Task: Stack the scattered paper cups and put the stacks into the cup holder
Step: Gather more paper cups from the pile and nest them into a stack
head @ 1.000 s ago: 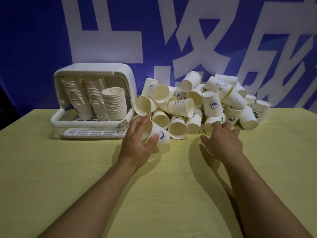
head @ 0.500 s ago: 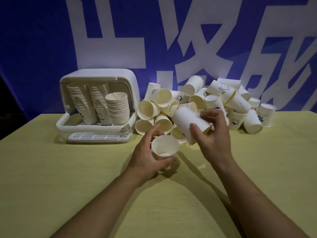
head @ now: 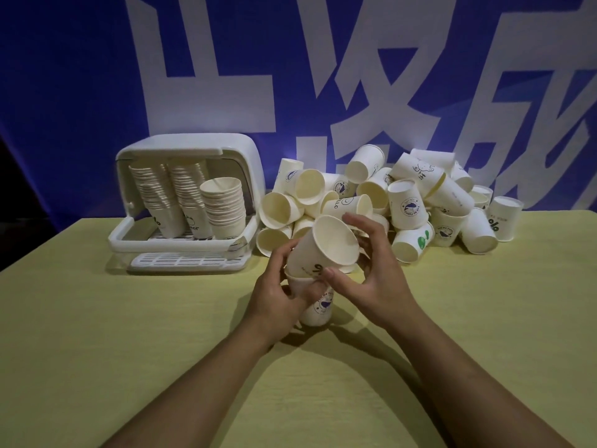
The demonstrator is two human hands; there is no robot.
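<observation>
My left hand [head: 277, 299] grips a white paper cup [head: 318, 310] standing upright near the table's middle. My right hand [head: 371, 276] holds a second paper cup [head: 323, 250], tilted, with its base entering the mouth of the lower one. A heap of scattered paper cups [head: 400, 202] lies behind my hands at the back right. The white cup holder [head: 190, 150] stands at the back left with its lid raised, and three stacks of cups [head: 223, 205] stand inside it.
A yellow-green table [head: 129, 334] carries everything. A white slotted drip tray [head: 187, 261] juts from the holder's front. A blue banner with large white characters [head: 210, 76] hangs behind the table.
My right hand turned its cup mouth-up and brought it down onto the cup in my left hand. Both hands drew nearer to me.
</observation>
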